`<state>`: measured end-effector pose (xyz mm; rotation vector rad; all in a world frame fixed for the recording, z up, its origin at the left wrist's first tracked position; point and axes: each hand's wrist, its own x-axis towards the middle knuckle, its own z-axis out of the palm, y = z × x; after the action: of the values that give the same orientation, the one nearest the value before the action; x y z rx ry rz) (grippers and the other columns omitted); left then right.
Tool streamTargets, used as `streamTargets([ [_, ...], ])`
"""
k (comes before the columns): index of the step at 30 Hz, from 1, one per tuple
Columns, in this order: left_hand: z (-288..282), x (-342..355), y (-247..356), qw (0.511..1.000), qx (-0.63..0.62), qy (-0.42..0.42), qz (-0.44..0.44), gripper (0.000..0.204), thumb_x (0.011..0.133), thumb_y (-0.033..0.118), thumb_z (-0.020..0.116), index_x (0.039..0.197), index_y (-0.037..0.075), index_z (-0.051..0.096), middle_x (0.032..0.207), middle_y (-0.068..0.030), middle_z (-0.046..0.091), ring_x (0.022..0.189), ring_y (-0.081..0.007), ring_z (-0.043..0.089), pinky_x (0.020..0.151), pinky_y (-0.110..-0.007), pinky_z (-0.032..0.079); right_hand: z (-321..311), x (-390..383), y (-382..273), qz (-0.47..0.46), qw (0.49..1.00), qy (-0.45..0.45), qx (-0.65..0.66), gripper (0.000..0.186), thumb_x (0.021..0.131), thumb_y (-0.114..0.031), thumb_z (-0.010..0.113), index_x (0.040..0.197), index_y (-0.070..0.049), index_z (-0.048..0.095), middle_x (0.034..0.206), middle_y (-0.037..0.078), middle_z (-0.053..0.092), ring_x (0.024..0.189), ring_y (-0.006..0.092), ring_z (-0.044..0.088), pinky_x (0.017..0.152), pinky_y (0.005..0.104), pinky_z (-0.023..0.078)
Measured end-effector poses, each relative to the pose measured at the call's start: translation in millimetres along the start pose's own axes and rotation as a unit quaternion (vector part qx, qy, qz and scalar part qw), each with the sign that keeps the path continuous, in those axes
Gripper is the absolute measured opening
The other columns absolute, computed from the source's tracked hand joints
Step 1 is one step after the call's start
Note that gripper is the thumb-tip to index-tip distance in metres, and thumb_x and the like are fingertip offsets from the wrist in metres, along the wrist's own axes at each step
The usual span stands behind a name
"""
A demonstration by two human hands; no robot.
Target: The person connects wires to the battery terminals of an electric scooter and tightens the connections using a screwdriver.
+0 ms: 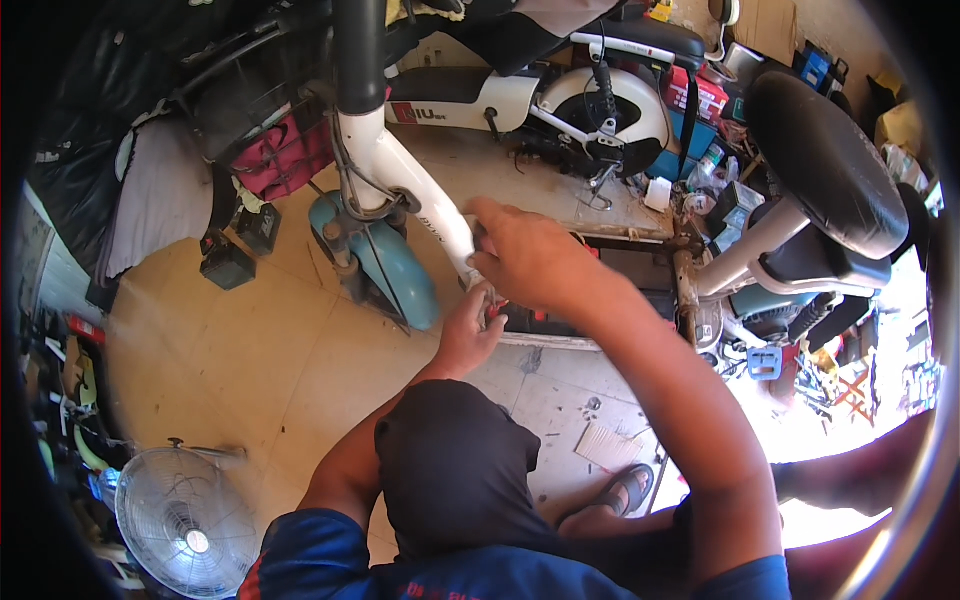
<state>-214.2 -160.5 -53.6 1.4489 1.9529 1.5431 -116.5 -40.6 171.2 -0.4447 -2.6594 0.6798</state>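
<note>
- Nearest of all is the person's blue shirt sleeve [330, 560] at the bottom, with a dark cloth-covered knee [455, 465] just past it.
- Low on the left, a round white wire fan [185, 520] stands on the smooth tan tiled floor [250, 340].
- Low on the right, a foot in a dark open sandal [625, 490] rests on the floor, near a small ridged scrap of cardboard [605, 447].
- The left hand [470, 330] reaches up from below. Its fingers pinch something small and red at the low end of the bike tube. The grip is narrow, but the small thing is too tiny to make out.
- The right hand [530, 260] comes in from the right and lies just above the left hand. Its grip is wrapped around the low end of the slanted white metal bike frame tube [410, 180].
- The tube is in the middle of the scene, sloping up and to the left.
- Just left of the hands sits a curved light blue mudguard [390, 265] on the floor.
- On the right, a big black padded bike seat [825, 165] sticks up on a white post.
- Further left, a dark red cloth bag [285, 155] hangs by the frame.
- Far back, a white and black electric scooter [560, 100] is parked, with boxes and bottles beside it.
</note>
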Motion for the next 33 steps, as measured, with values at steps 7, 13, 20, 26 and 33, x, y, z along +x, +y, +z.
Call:
streamTargets([
  [7, -5, -2, -1, 1.000, 0.024, 0.018, -0.006, 0.053, 0.088, 0.000, 0.074, 0.139, 0.004, 0.059, 0.113, -0.0154, 0.075, 0.096, -0.0277, 0.074, 0.084, -0.037, 0.056, 17, -10, -23, 0.036, 0.999, -0.005, -0.012, 0.029, 0.091, -0.020, 0.077, 0.111, -0.004, 0.062, 0.089, 0.020, 0.074, 0.090, 0.0451, 0.072, 0.081, 0.0519, 0.057],
  [13, -4, 1, 10, 0.999, -0.018, -0.009, -0.024, 0.052, 0.089, -0.006, 0.070, 0.139, 0.003, 0.059, 0.114, -0.0131, 0.075, 0.107, -0.0247, 0.074, 0.093, -0.034, 0.055, 8, 21, -6, -0.067, 0.997, -0.037, 0.015, 0.017, 0.092, -0.018, 0.073, 0.097, -0.003, 0.069, 0.079, 0.016, 0.073, 0.069, 0.0332, 0.072, 0.067, 0.0444, 0.056],
  [20, -7, 0, 4, 0.994, -0.107, -0.008, 0.008, 0.057, 0.091, -0.007, 0.064, 0.147, -0.002, 0.055, 0.121, -0.0136, 0.074, 0.120, -0.0255, 0.072, 0.106, -0.033, 0.052, 22, 63, 11, 0.089, 0.871, -0.279, 0.395, 0.033, 0.091, -0.035, 0.084, 0.087, -0.004, 0.075, 0.076, 0.002, 0.072, 0.071, 0.0126, 0.070, 0.063, 0.0327, 0.054],
  [26, -12, -4, -12, 0.998, 0.012, -0.048, -0.047, 0.038, 0.094, 0.002, 0.066, 0.131, 0.001, 0.063, 0.110, -0.0165, 0.073, 0.096, -0.0255, 0.075, 0.081, -0.037, 0.056, 53, 46, 13, 0.064, 0.905, -0.077, 0.414, 0.038, 0.098, -0.035, 0.079, 0.081, -0.001, 0.074, 0.060, -0.001, 0.058, 0.058, 0.0062, 0.050, 0.051, 0.0272, 0.041],
  [33, 6, 4, -17, 0.992, -0.121, -0.009, -0.023, 0.041, 0.091, 0.009, 0.074, 0.130, 0.004, 0.064, 0.112, -0.0142, 0.073, 0.099, -0.0221, 0.072, 0.081, -0.039, 0.055, 85, 27, -14, 0.103, 0.863, 0.286, 0.404, 0.037, 0.099, -0.018, 0.078, 0.071, 0.002, 0.062, 0.058, -0.003, 0.049, 0.057, 0.0043, 0.041, 0.048, 0.0280, 0.034],
])
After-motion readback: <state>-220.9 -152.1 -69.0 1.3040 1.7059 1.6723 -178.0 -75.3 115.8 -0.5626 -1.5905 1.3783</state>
